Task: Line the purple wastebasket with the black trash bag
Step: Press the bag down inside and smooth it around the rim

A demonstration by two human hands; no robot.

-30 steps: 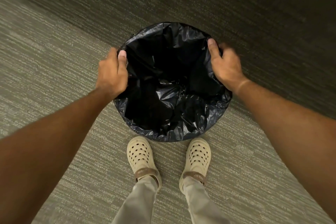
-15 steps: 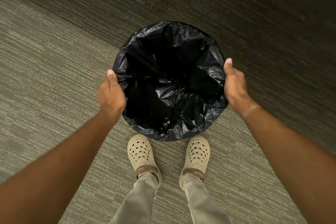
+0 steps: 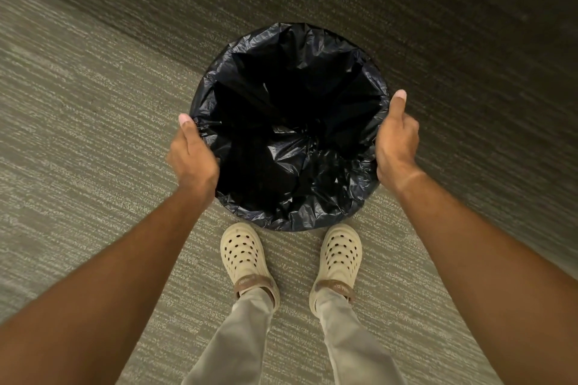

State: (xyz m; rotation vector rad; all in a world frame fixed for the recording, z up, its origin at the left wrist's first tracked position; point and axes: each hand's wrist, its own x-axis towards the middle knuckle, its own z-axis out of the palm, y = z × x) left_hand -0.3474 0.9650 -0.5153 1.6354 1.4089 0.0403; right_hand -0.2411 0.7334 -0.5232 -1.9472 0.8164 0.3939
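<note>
Cream perforated foam clogs [image 3: 337, 255] at 6 o'clock, khaki trouser legs [image 3: 237, 337] above them, on ribbed grey-beige carpet [image 3: 78, 103]. Just beyond the toes: round wastebasket, purple not visible, fully covered by crinkly glossy black trash bag [image 3: 312, 197] folded over the rim, sagging inside. Left hand [image 3: 192, 156] at bag's 8 o'clock, right hand [image 3: 395, 144] at 3 o'clock, thumbs up, both pressed on the rim plastic; fingers hidden, grip can't tell. Darker carpet band at 12 o'clock.

Hands [image 3: 194, 153] at black bag [image 3: 328, 197] rim
</note>
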